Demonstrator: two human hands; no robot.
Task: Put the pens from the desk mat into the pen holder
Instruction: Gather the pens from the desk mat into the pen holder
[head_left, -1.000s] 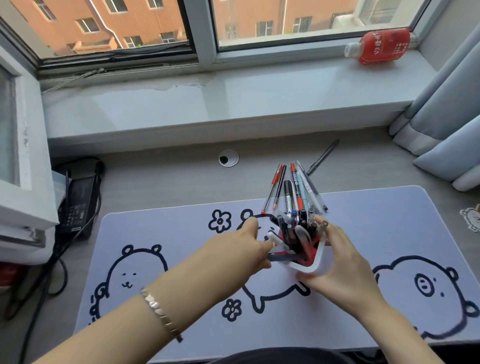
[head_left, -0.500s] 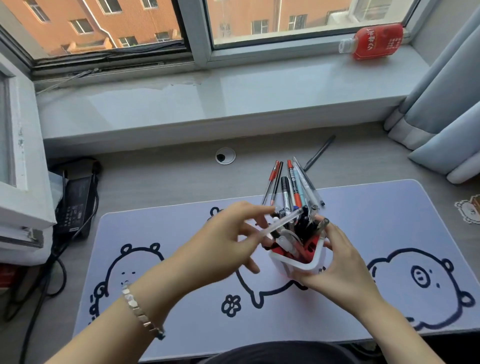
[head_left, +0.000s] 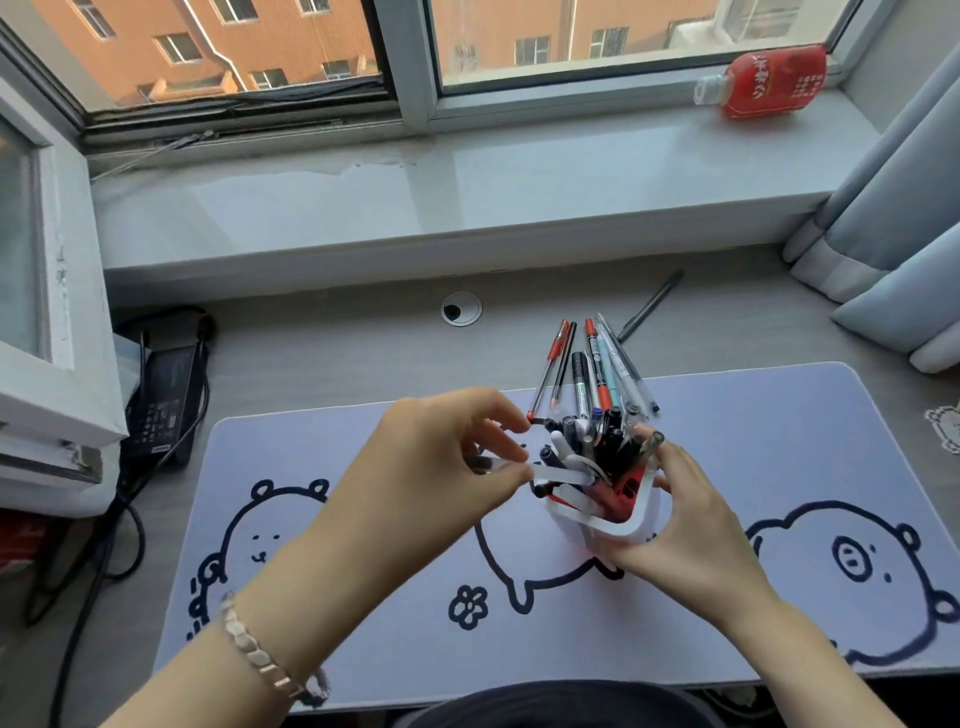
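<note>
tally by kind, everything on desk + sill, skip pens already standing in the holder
Pen holder: 1
Clear pen in left hand: 1
Dark pen on bare desk: 1
Desk mat: 1
Red bottle on sill: 1
Power brick: 1
Total: 6

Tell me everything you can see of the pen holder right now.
The pen holder is a small white cup with a rounded-square rim and red inside, seemingly plastic. It stands on the desk mat, crammed with pens fanning away from the camera. The right hand grips its right side; the left hand holds a whitish pen across its rim.
</note>
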